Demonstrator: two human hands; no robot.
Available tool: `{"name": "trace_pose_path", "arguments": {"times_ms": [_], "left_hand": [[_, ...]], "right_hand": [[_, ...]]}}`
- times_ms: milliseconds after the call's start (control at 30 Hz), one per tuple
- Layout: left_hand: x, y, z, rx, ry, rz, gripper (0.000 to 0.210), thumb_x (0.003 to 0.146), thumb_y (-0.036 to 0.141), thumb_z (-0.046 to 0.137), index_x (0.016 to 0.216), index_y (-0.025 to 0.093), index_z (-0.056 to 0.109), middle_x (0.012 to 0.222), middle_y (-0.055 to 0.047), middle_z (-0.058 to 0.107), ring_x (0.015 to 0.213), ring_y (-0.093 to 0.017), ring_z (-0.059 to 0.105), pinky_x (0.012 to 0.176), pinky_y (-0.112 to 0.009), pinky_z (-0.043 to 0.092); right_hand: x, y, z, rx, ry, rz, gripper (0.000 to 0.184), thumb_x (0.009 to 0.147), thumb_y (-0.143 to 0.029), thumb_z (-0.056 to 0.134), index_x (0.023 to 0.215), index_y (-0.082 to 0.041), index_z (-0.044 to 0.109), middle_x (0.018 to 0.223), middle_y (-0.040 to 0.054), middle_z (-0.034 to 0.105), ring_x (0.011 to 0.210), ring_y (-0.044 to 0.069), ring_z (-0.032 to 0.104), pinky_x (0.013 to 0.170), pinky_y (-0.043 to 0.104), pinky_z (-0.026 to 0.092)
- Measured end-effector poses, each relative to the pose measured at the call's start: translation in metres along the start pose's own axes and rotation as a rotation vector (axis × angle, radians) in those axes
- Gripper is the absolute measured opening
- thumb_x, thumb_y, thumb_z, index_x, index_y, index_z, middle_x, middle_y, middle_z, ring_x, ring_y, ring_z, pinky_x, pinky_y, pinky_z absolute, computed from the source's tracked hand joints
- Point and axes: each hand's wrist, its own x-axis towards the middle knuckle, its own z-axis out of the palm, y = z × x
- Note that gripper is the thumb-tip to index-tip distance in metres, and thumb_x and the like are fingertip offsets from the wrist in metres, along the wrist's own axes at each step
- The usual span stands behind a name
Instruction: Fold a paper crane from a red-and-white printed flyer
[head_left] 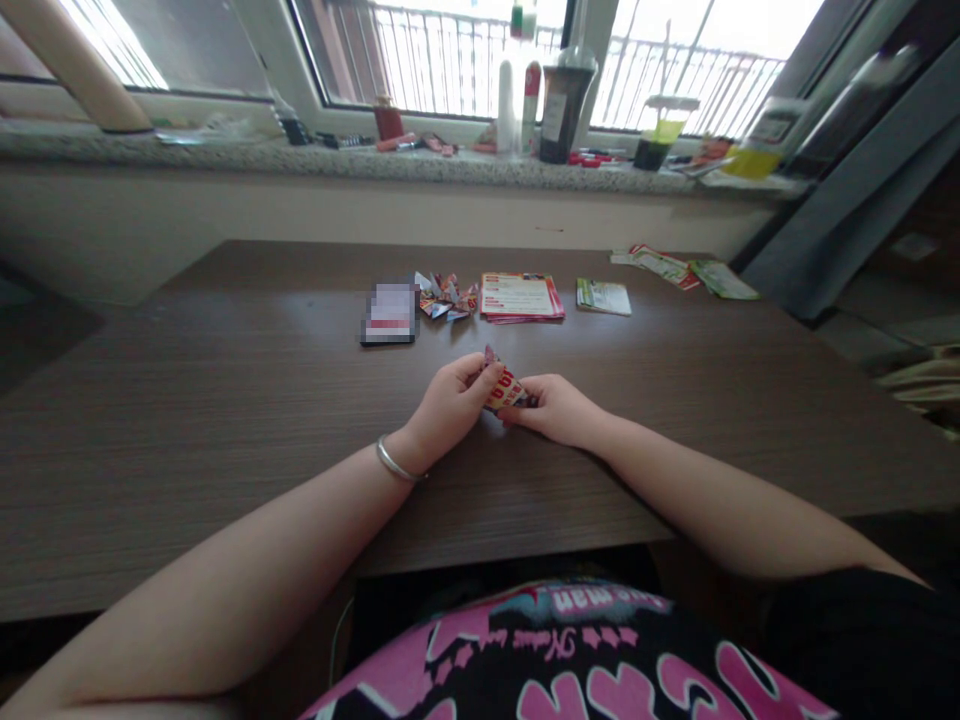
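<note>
Between my two hands is a small folded piece of printed paper (508,386), cream and red with large red characters, held just above the table. My left hand (456,392) pinches its left side, thumb on top. At its lower right edge, my right hand (556,408) grips it between thumb and fingers. Beyond the hands lies a cluster of folded paper pieces (448,297) in similar colours. To the right of that cluster is a stack of printed sheets (520,297) with red edges. The undersides of the folded paper are hidden by my fingers.
A phone-like rectangle with a blurred face (389,312) lies left of the folded pieces. Farther right are a small green-and-white stack (604,297) and scattered leaflets (667,267). Bottles and cups (559,110) crowd the stone windowsill (450,172) behind the brown table (247,400).
</note>
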Motion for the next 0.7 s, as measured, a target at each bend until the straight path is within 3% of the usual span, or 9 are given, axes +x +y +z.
{"name": "trace_pose_path", "arguments": {"times_ms": [200,400,533,600,700], "left_hand": [[0.001,-0.005,-0.003,-0.031,0.078,-0.095,0.032,0.089,0.041,0.048,0.067,0.019,0.046,0.064,0.003,0.046,0.059,-0.011,0.043,0.055,-0.023,0.037],[0.005,-0.007,-0.007,0.045,0.067,-0.094,0.031,0.089,0.038,0.047,0.065,0.018,0.046,0.062,0.004,0.044,0.058,-0.011,0.04,0.053,-0.023,0.034],[0.008,-0.009,-0.011,0.182,-0.022,-0.05,0.033,0.089,0.037,0.048,0.063,0.017,0.05,0.06,0.003,0.047,0.058,-0.011,0.043,0.054,-0.023,0.034],[0.008,-0.012,-0.012,0.203,-0.05,-0.045,0.03,0.089,0.038,0.049,0.07,0.016,0.057,0.063,0.002,0.052,0.061,-0.012,0.048,0.057,-0.024,0.037],[0.009,-0.018,-0.011,0.14,-0.009,-0.066,0.027,0.086,0.035,0.057,0.105,0.015,0.057,0.07,0.002,0.059,0.063,-0.013,0.056,0.06,-0.024,0.043]], "right_hand": [[-0.002,-0.004,-0.004,-0.109,-0.071,0.035,0.018,0.077,-0.032,0.065,0.08,-0.015,0.069,0.069,0.0005,0.068,0.063,0.014,0.057,0.059,0.024,0.041],[-0.001,-0.001,-0.005,-0.203,-0.056,0.016,0.023,0.083,-0.036,0.061,0.078,-0.015,0.07,0.069,0.0012,0.069,0.064,0.014,0.058,0.059,0.024,0.04],[0.002,0.0,-0.007,-0.239,0.012,-0.05,0.029,0.089,-0.036,0.051,0.079,-0.016,0.069,0.074,0.0009,0.069,0.069,0.013,0.058,0.065,0.024,0.041],[0.003,0.001,-0.008,-0.219,0.062,-0.011,0.024,0.087,-0.034,0.055,0.08,-0.016,0.068,0.073,0.0006,0.068,0.068,0.013,0.057,0.063,0.024,0.041],[0.005,0.003,-0.009,-0.16,0.115,0.086,0.02,0.082,-0.035,0.062,0.081,-0.016,0.066,0.071,0.0006,0.067,0.063,0.013,0.057,0.059,0.024,0.04]]}}
